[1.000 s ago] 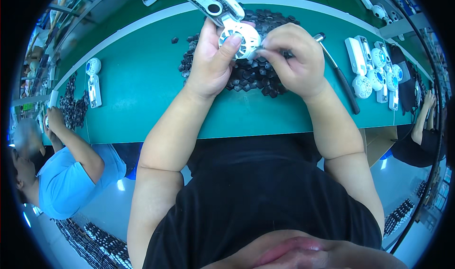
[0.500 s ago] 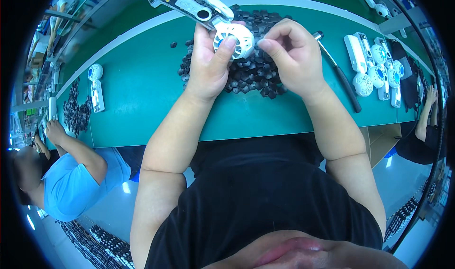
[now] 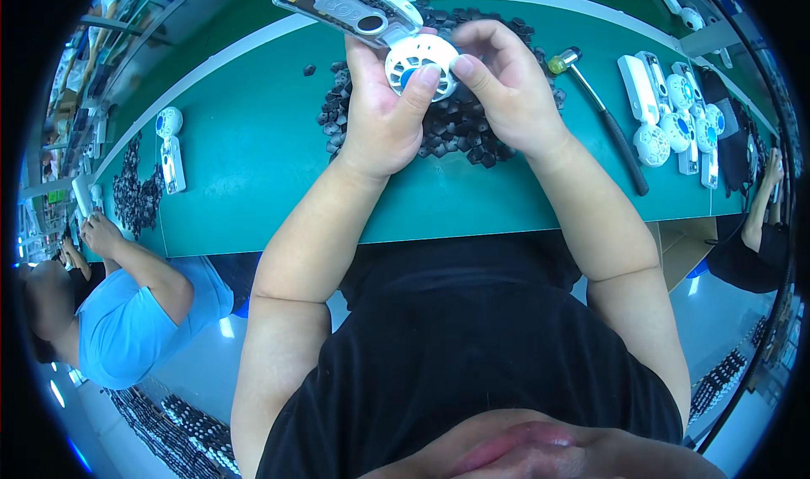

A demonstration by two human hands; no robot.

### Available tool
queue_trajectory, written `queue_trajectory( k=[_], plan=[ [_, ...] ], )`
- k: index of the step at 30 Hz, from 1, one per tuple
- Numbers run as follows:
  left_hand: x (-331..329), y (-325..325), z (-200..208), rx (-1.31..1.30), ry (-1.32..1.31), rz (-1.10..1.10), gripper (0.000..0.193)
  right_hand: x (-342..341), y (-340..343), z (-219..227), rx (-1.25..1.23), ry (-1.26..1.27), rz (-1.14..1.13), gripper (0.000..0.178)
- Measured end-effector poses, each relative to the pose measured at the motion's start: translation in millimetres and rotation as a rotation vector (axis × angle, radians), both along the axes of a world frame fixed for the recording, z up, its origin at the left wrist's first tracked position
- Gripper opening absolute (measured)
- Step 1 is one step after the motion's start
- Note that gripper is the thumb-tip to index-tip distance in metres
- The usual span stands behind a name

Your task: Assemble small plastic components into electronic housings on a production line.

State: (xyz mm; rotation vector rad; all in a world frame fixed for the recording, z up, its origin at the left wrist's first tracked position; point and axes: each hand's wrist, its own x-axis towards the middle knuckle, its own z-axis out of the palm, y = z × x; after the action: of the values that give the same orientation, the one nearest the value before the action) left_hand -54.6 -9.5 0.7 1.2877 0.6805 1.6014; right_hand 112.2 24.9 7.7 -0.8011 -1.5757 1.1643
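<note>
1. Over the far half of the green table (image 3: 253, 192), the white fan-like gadget (image 3: 396, 34) was up in the air, above a heap of black pieces (image 3: 468, 133). Its long body tilted up to the left, dark innards on show.

2. Left hand (image 3: 384, 112) had it gripped: thumb across the front of the round head (image 3: 420, 55), right by the blue bit, fingers tucked behind.

3. Right hand (image 3: 510, 95) was at the head's right edge, thumb and curled index finger right up against or just beside the rim. Couldn't tell if they had a small part pinched, sorry.

4. My read on the step: fiddly fingertip work at that rim, gadget being steadied lefty. Next move probably called for a firm left hold and a precise right thumb, nothing forceful.

5. The hammer-like tool (image 3: 602, 110) lay untouched to the right, near a cluster of similar gadgets (image 3: 677, 131). One more sat off left (image 3: 173, 164).
</note>
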Motion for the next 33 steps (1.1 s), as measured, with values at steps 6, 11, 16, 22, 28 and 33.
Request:
queue_trajectory(
  k=[6,11,16,22,28,33],
  plan=[
    [-3,-2,2,0.012,0.045,0.022,0.067,-7,-2,0,-0.047,0.186,0.230,0.047],
    [-4,-4,6,-0.018,0.006,-0.037,0.067,1,3,4,0.039,0.059,0.274,0.052],
    [-5,-5,8,-0.004,0.070,-0.042,0.067,1,4,4,0.115,0.025,0.245,0.053],
    [-17,7,8,-0.018,0.045,-0.098,0.064,2,5,17,0.090,-0.040,0.176,0.048],
    [-29,11,15,-0.146,-0.238,-0.164,0.059,33,13,19,0.482,-1.025,0.048,0.033],
    [-35,12,11,-0.165,-0.197,-0.134,0.060,21,14,14,0.565,-1.099,0.114,0.024]
  ],
)
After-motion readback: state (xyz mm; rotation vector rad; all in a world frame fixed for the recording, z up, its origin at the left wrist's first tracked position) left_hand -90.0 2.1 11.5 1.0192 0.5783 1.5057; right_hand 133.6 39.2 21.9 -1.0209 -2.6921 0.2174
